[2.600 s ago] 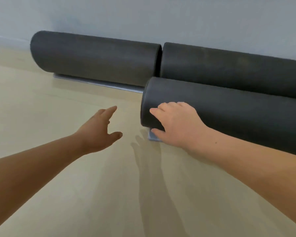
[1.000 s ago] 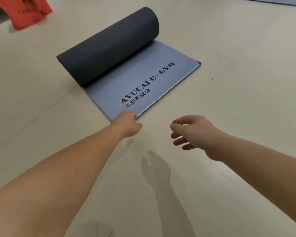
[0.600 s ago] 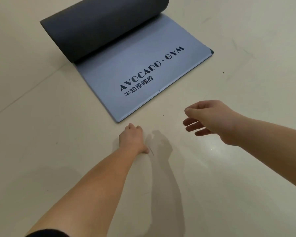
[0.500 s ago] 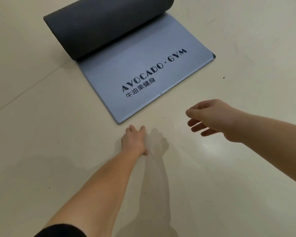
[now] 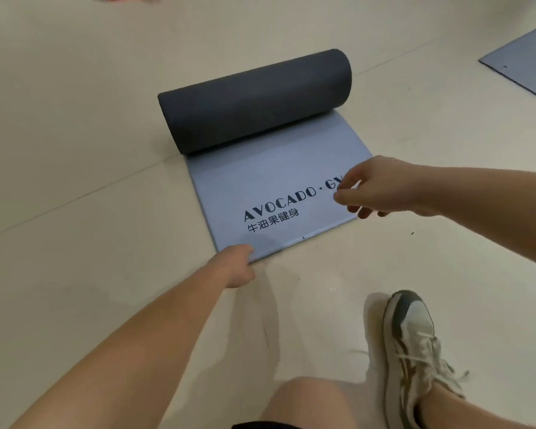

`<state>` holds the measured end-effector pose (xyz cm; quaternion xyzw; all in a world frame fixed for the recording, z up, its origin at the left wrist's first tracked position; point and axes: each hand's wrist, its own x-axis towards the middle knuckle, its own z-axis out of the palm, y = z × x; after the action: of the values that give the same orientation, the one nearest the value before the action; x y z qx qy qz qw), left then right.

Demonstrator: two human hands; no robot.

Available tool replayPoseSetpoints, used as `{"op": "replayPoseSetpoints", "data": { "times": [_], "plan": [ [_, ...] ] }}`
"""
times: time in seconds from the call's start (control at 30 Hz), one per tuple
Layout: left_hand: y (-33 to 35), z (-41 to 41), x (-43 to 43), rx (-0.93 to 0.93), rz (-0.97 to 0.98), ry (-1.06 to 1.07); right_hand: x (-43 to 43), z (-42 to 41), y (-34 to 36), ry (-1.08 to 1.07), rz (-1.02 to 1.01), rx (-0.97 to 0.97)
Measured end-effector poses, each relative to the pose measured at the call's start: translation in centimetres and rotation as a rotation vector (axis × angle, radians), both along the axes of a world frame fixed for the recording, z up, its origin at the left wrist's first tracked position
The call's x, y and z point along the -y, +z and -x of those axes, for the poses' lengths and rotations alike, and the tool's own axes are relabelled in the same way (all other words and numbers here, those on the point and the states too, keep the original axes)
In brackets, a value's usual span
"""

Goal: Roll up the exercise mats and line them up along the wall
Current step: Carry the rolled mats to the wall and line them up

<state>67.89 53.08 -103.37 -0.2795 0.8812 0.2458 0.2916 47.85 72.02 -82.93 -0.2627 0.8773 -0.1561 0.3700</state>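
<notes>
Where mat (image 5: 279,187) ends — left hand (image 5: 239,267).

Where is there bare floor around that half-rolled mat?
Wide bare floor lies left of the half-rolled mat, and between it and the flat mat. It is crowded at the near edge: left hand, right hand, shoe.

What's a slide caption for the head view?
Both hands reach the flat end of a half-rolled gym mat.
</notes>
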Motion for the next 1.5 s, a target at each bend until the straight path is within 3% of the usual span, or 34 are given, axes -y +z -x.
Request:
{"op": "replayPoseSetpoints", "data": {
  "times": [0.27, 0.53, 0.67, 0.87, 1.07, 1.23, 1.3, 1.4, 1.5],
  "plan": [
    [5.5, 15.4, 8.7, -0.106, 0.197, 0.065, 9.7, 13.6, -7.0, 0.046, 0.185, 0.028],
    [7.4, 28.5, 14.2, -0.009, 0.295, 0.123, 14.7, 26.0, -12.9, 0.006, 0.33, 0.261],
    [7.7, 30.5, 18.4, 0.046, 0.412, 0.109, 16.5, 28.0, -13.3, -0.065, 0.369, 0.321],
    [5.7, 34.3, 26.2, -0.054, 0.608, 0.019, 20.2, 27.5, -15.2, -0.058, 0.393, 0.31],
    [3.6, 35.7, 31.9, -0.099, 0.581, 0.038, 20.4, 25.9, -16.6, -0.208, 0.388, 0.186],
    [2.2, 31.4, 25.1, -0.171, 0.613, -0.077, 22.8, 23.5, -15.2, 0.037, 0.446, -0.469],
    [1.9, 28.8, 21.0, -0.194, 0.648, -0.163, 24.3, 22.9, -14.3, 0.138, 0.463, -0.632],
    [2.5, 25.7, 16.6, -0.183, 0.679, -0.405, 25.6, 22.7, -15.5, 0.357, 0.217, -0.675],
    [4.2, 25.5, 16.8, -0.199, 0.551, -0.508, 25.6, 23.0, -18.3, 0.502, 0.044, -0.581]
  ]
}}
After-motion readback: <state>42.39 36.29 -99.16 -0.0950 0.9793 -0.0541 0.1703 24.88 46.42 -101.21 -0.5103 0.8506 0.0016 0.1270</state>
